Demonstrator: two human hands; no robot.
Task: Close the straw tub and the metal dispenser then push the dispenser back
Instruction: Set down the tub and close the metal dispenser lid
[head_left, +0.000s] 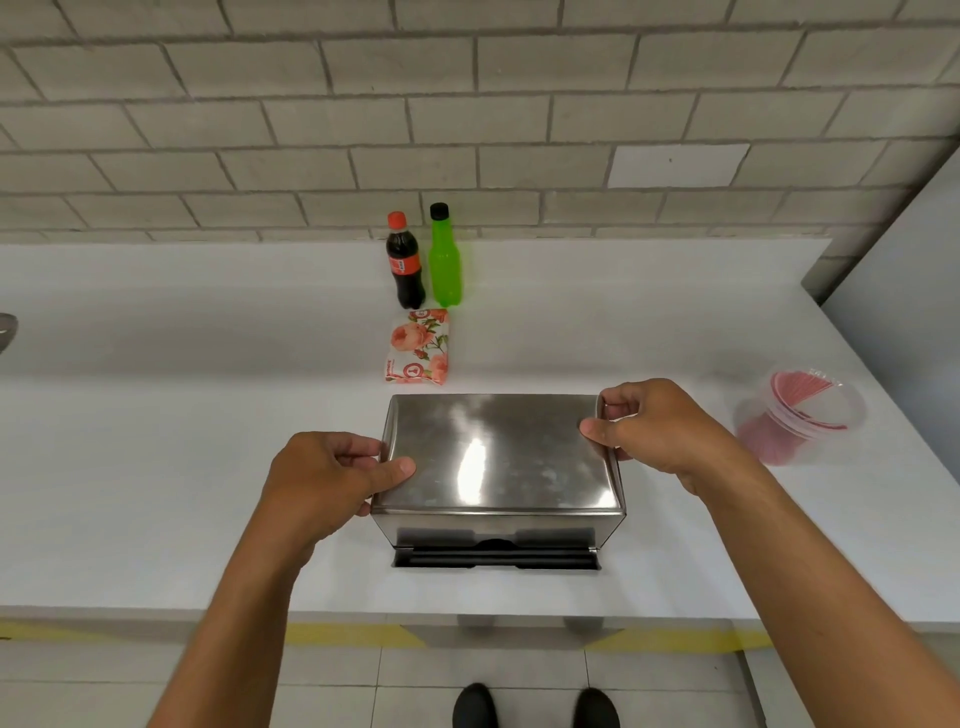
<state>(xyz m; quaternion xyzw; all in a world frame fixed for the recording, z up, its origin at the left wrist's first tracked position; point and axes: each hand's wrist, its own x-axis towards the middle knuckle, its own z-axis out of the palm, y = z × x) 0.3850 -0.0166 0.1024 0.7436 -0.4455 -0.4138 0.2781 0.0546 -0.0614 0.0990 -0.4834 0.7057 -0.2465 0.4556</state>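
left thumb (400, 466) pressing flat on the lid top near its left edge, remaining fingers curling round the side wall, clamping the metal dispenser (496, 457). right thumb (592, 430) lying on the lid's right edge, fingers (618, 405) bending over the far right corner, pinching that side. left hand (324, 480) and right hand (660, 431) bracketing the box from both sides, forearms reaching in from the bottom. dispenser sitting near the front edge of the white counter (156, 467), well forward of the wall, lid appearing down and flush, so closing probably done. straw tub (802, 415) standing off to the right, apart from the dispenser, clear lid seeming seated on top though hard to confirm through the plastic. judging two closings finished or nearly so, push back toward the wall not yet done. dispenser being brushed stainless, boxy, rounded top edges, glare streaks, dark slot at the front base. tub being thin translucent plastic, round, red-pink straws fanning inside. floral napkin pack (418, 345) lying just behind the dispenser, soft and glossy, possibly blocking the push path. cola bottle (404, 267) and green bottle (444, 260) standing upright behind it, close to the grey brick wall (467, 104). counter looking smooth and matte.
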